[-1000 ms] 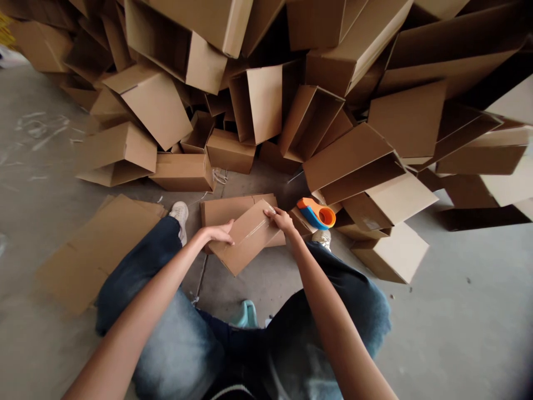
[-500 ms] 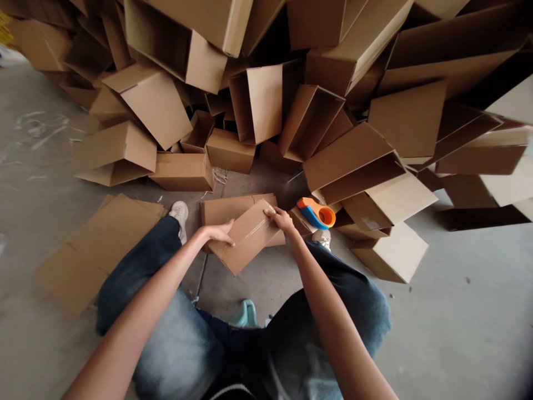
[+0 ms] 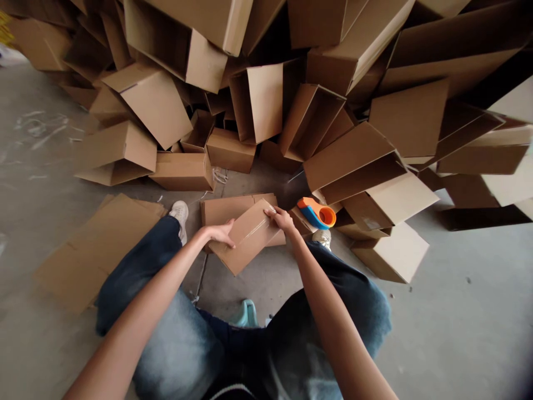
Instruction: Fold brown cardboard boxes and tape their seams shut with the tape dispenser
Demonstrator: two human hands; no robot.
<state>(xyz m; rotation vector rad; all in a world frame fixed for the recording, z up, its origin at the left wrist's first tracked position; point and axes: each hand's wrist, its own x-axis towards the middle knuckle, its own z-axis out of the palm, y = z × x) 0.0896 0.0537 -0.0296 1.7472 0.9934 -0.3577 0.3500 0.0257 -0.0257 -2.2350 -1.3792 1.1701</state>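
1. A brown cardboard carton (image 3: 249, 238) is held aslant between the person's legs, just above the floor (image 3: 266, 278); its depth cannot be told.
2. Its left edge is held by the left hand (image 3: 219, 234), with the thumb laid on the upper face.
3. Its upper right corner is gripped by the right hand (image 3: 283, 219), and the fingers beneath are hidden from view.
4. The upper face is crossed lengthwise by a glossy strip (image 3: 257, 230).
5. Behind the carton, other cardboard pieces (image 3: 222, 209) are partly covered by it.
6. To the right of the right hand, near a shoe (image 3: 322, 239), an orange and blue tape dispenser (image 3: 315, 215) is seen.
7. On the left, flattened cardboard sheets (image 3: 100, 247) are spread on the floor beside the other shoe (image 3: 180, 215).
8. Ahead, a heap of boxes (image 3: 265, 103) is piled at many angles, several with open ends shown.
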